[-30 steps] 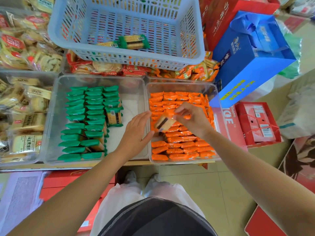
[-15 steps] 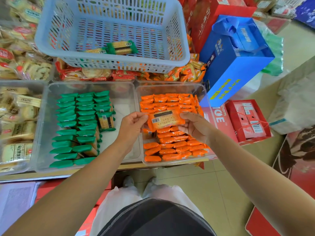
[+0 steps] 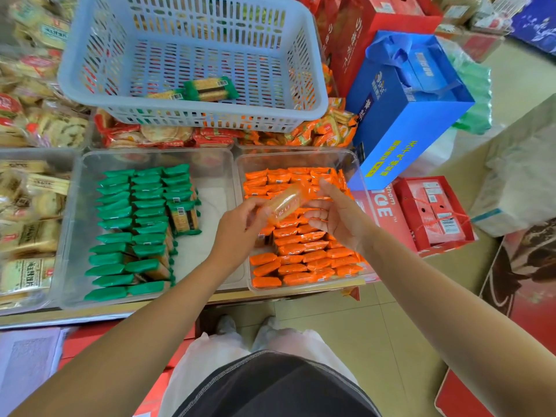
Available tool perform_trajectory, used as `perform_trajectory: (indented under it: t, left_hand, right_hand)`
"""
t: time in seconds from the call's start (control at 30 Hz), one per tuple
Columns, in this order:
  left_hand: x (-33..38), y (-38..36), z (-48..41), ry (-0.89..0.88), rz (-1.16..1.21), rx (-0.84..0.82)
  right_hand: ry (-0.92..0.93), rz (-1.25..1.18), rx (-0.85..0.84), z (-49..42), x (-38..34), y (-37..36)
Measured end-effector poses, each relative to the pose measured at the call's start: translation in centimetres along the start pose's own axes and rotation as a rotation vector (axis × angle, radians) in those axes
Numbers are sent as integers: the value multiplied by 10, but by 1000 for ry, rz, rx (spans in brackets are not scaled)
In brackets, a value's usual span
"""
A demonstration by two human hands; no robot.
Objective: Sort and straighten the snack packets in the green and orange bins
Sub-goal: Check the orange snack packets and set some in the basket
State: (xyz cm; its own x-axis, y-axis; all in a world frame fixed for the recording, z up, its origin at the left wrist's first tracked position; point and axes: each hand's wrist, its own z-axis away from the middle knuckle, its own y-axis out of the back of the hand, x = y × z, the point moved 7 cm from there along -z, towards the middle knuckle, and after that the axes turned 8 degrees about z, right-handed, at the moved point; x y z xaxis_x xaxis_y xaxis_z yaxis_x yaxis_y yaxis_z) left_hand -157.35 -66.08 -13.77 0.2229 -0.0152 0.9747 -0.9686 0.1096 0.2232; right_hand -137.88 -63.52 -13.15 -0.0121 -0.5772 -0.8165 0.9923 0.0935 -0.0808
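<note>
Orange film wraps the packet (image 3: 287, 203), which is held in the air just above the orange bin (image 3: 301, 160), over the rows of orange packets (image 3: 304, 257) standing on edge there. The left hand (image 3: 240, 227) pinches the packet's nearer end with curled fingers and thumb. The right hand (image 3: 338, 219) takes the farther end with the palm turned up and fingers curled, though blur hides exactly where its fingertips sit. The packet is tilted, with one broad face showing. It looks light: a thin, crinkly wrapper round what is probably a stack of biscuits or wafers, so the body should feel stiff while the crimped ends stay floppy. The film is glossy and likely slippery, and the filling would probably crack if squeezed or bent. The safest hold, I judge, is a light pinch across the short ends close to the filling or along the two long edges, not on the loose seals alone. Setting it straight would mean turning it on edge and easing it into a gap without toppling its neighbours. In the green bin (image 3: 150, 156) the green packets (image 3: 144, 206) stand in rows, beside a flat packet (image 3: 183, 218) showing its broad face.
</note>
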Motion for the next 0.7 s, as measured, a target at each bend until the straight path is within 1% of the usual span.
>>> perform_trajectory:
  t: [0.1, 0.17, 0.27, 0.4, 0.57, 0.63, 0.7]
  left_hand:
    - [-9, 1, -3, 79, 97, -8]
    - [-13, 2, -4, 124, 186, 0]
    - [-20, 0, -1, 223, 324, -5]
    - [-24, -4, -1, 311, 416, -31]
    - [-19, -2, -3, 278, 514, -74]
    - [-14, 0, -4, 203, 510, -60]
    - [-8, 4, -4, 99, 406, -32]
  right_hand:
    - [72, 115, -23, 1, -1, 2]
    - [89, 155, -21, 2, 0, 3]
    - [94, 146, 8, 2, 0, 6]
    - [77, 114, 32, -1, 4, 9]
    - [66, 11, 38, 1, 1, 4]
    - [-17, -25, 42, 0, 3, -1]
    - [-124, -54, 24, -2, 8, -7]
